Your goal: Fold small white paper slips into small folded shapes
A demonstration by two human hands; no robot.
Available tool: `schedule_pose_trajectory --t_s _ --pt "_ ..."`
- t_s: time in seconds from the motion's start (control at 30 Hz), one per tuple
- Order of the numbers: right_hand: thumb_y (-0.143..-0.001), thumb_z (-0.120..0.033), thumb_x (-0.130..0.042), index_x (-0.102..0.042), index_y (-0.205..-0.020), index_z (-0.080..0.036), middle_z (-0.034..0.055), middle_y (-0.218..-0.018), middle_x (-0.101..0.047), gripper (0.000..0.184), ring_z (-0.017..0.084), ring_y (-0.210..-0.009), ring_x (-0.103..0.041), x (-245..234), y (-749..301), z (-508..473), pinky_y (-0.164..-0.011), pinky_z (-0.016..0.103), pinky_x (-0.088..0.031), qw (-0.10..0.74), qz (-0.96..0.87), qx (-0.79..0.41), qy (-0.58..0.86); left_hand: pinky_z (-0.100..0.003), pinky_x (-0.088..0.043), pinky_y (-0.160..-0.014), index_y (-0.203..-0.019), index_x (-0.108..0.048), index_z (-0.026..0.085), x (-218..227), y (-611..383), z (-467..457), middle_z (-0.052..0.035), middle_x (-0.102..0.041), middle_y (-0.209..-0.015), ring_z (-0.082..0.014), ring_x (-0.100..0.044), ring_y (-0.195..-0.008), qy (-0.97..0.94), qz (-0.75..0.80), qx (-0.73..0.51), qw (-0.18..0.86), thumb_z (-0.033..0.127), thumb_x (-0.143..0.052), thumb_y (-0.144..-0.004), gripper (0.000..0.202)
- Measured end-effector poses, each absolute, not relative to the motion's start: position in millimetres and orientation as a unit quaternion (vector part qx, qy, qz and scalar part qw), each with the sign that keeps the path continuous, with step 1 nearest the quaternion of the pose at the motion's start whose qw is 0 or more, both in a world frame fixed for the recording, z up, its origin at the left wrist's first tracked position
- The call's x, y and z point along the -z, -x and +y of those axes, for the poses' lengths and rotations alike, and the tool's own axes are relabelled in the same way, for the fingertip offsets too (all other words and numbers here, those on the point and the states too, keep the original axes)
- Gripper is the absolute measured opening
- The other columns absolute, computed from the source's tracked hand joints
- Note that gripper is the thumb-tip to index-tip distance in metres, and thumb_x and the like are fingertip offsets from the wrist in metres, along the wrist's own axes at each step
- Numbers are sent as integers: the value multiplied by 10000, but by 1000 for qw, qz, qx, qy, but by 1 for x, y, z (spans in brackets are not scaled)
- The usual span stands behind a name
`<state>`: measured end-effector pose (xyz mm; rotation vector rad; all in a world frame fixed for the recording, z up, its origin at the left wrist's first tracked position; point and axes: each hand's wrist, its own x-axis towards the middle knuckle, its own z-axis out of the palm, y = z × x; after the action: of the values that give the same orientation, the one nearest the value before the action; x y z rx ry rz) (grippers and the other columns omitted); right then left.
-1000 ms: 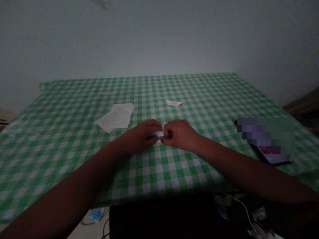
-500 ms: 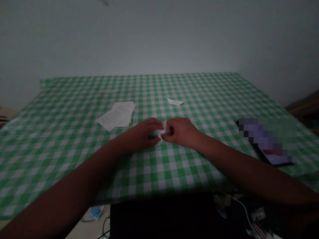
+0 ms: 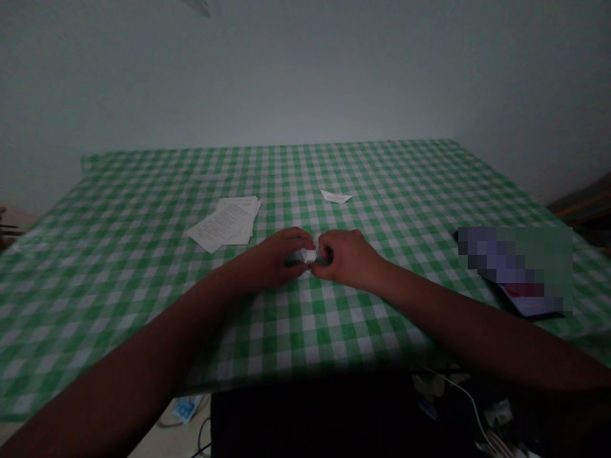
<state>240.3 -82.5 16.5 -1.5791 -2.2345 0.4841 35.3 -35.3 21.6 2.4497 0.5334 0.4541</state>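
Between my two hands, low over the table, is a small piece of printed paper [image 3: 310, 254], partly hidden by the fingers. My left hand [image 3: 279, 257] grips it from the left, thumb at the near edge and fingers at the far edge. From the right, my right hand [image 3: 348, 256] pinches it with curled fingers and thumb. The fingertips of both hands almost meet at the paper. Beyond them lies a folded paper boat shape [image 3: 336, 196], flat on the cloth. Left of my left hand rests a stack of printed paper sheets [image 3: 224, 224], the top one turned askew.
A green and white checked cloth [image 3: 296, 337] covers the table. At the right lies a phone or tablet [image 3: 518, 277], its screen blurred out. A pale wall [image 3: 305, 76] rises behind the table. Cables and a blue packet [image 3: 185, 409] show below the near edge.
My fingertips have drawn slightly closer together around the paper, and less of it shows between them. The stack and the folded paper lie as before; the view has shifted slightly.
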Motion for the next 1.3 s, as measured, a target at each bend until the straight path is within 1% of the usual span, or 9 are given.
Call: schedule_pose_trajectory --t_s 0.13,0.27,0.4,0.53,0.67,0.8,1.0,1.13,1.3 --pt "-733 -361 -727 -514 -683 -206 -21 -725 -600 268 145 -697 -519 -16 -239 -85 -639 318 -274 180 -794 -156 559 -440 -433 -1074 -1221 -580 220 -19 -35 -34 -91 -584 -1260 -220 -545 -1196 -922 209 -158 285 225 -648 -869 358" --pt "-750 -369 -704 -510 -697 -205 -17 -741 -589 259 140 -690 -505 -14 -240 -82 -636 312 -276 184 -792 -141 565 -425 -443 -1062 -1191 -567 197 -21 -35 -34 -93 -586 -1221 -214 -553 -1170 -923 204 -162 282 216 -633 -865 334" --pt "-756 -376 -699 -507 -696 -204 -18 -734 -573 264 132 -659 -481 -10 -246 -71 -625 303 -286 206 -771 -128 588 -421 -452 -1047 -1185 -563 208 -23 -36 -35 -91 -571 -1247 -220 -557 -1162 -925 222 -148 273 208 -623 -850 340" --pt "-795 -389 -671 -502 -700 -204 -8 -750 -579 268 141 -684 -491 -7 -254 -58 -636 302 -298 215 -751 -107 615 -427 -439 -1063 -1207 -552 204 -20 -34 -34 -97 -558 -1269 -225 -544 -1193 -926 226 -143 266 220 -627 -854 361" --pt "-801 -391 -665 -486 -682 -206 -1 -750 -584 285 151 -699 -495 -6 -259 -50 -653 306 -314 218 -733 -97 637 -435 -422 -1083 -1218 -534 211 -18 -33 -34 -90 -560 -1266 -219 -531 -1212 -929 219 -147 258 226 -618 -866 362" --pt "-806 -390 -659 -481 -670 -210 8 -747 -589 287 165 -708 -497 -5 -260 -47 -650 315 -304 219 -721 -80 652 -452 -423 -1079 -1212 -533 215 -21 -34 -35 -91 -568 -1278 -228 -534 -1215 -930 224 -151 250 225 -611 -859 362" --pt "-820 -353 -643 -494 -718 -202 1 -788 -575 235 150 -725 -498 -9 -257 -59 -660 299 -303 221 -761 -92 603 -443 -418 -1090 -1253 -539 185 -20 -33 -36 -116 -556 -1311 -231 -519 -1250 -936 215 -146 236 232 -598 -881 379" --pt "-815 -341 -653 -501 -715 -202 -8 -770 -570 229 143 -720 -492 -12 -250 -74 -653 297 -283 197 -807 -109 547 -436 -425 -1087 -1242 -554 197 -17 -31 -35 -108 -565 -1304 -220 -531 -1235 -938 193 -159 240 222 -601 -879 367" --pt "-822 -381 -660 -511 -716 -204 -10 -759 -578 254 135 -685 -488 -13 -249 -75 -626 291 -284 197 -793 -128 562 -442 -432 -1084 -1237 -561 219 -17 -30 -34 -96 -571 -1300 -218 -542 -1223 -936 195 -156 246 223 -603 -878 362"
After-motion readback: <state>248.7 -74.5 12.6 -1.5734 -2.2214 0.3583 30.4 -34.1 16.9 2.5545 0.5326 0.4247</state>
